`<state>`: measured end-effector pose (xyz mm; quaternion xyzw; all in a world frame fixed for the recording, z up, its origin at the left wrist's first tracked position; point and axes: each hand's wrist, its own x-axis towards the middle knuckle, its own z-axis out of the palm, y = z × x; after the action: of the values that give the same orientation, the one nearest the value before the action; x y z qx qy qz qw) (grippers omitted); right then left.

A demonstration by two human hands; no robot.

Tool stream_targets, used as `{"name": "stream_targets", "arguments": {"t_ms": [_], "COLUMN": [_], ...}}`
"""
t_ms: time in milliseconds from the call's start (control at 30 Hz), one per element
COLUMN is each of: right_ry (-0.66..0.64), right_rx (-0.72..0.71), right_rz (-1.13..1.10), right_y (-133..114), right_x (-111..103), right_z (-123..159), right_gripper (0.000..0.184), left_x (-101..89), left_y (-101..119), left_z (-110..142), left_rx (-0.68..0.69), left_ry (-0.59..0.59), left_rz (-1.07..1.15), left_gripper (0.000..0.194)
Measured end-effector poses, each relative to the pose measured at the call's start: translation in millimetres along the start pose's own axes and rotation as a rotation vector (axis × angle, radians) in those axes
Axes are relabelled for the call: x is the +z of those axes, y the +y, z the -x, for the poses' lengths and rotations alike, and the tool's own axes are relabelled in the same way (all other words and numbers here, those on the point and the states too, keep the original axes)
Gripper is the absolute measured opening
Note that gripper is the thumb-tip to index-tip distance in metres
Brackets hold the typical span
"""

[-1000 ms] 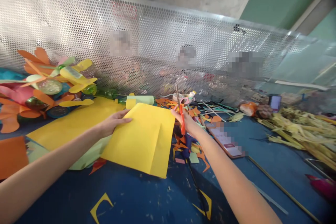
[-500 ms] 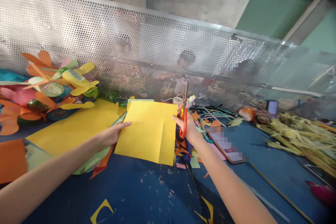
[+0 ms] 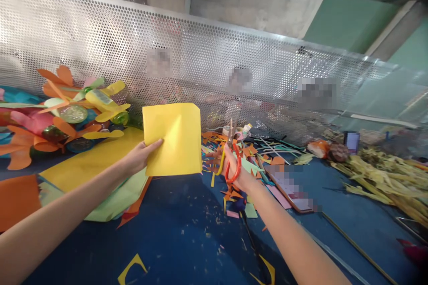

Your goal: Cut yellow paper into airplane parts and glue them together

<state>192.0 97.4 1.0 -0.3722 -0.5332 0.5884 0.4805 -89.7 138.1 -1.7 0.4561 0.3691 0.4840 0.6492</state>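
Observation:
My left hand (image 3: 142,156) grips a yellow paper sheet (image 3: 174,140) by its left edge, thumb in front and the other fingers behind. The sheet is held up above the blue table. To its right, my right hand (image 3: 230,162) is closed around a pair of scissors (image 3: 236,164) with red and yellow handles. The scissor blades point up and away from me, slightly apart, and touch no paper. Under and behind my left hand lie a larger yellow sheet (image 3: 83,160) and pale green sheets (image 3: 117,200).
Paper flowers (image 3: 72,113) on plastic bottles fill the back left. Colourful scraps (image 3: 232,196) lie around my right hand. Further right are a phone (image 3: 290,187), a thin stick (image 3: 354,240) and dried husks (image 3: 391,169). A perforated metal panel (image 3: 200,53) stands behind the blue table (image 3: 174,231).
My right hand has let go of the yellow sheet's right edge and sits apart from it with the scissors. My left hand has raised the sheet and shifted it left.

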Motion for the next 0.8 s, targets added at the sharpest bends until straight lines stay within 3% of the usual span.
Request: {"name": "stream_targets", "arguments": {"t_ms": [133,267,400,567,800], "right_ry": [0.058,0.178,0.354,0.529,0.599], "right_rx": [0.003,-0.148,-0.293,-0.417,-0.518], "right_rz": [-0.085,0.018,0.129,0.366,0.630], "right_y": [10,12,9,0,-8], "right_x": [17,24,14,-2,3], "right_z": [-2,-5,-9,-10,-1], "right_gripper": [0.027,0.025,0.027,0.032,0.026], "left_x": [-2.7,1.3,5.9,11.3,11.9], "left_y": [4,-1,-6,-16,-30], "left_z": [2,8,11,9,6], "left_rx": [-0.032,-0.140,-0.179,-0.130,-0.070], "left_ry": [-0.041,-0.176,-0.233,-0.286,-0.223], "left_rz": [0.006,-0.013,-0.064,-0.136,-0.163], "left_gripper": [0.035,0.038,0.043,0.040,0.040]}}
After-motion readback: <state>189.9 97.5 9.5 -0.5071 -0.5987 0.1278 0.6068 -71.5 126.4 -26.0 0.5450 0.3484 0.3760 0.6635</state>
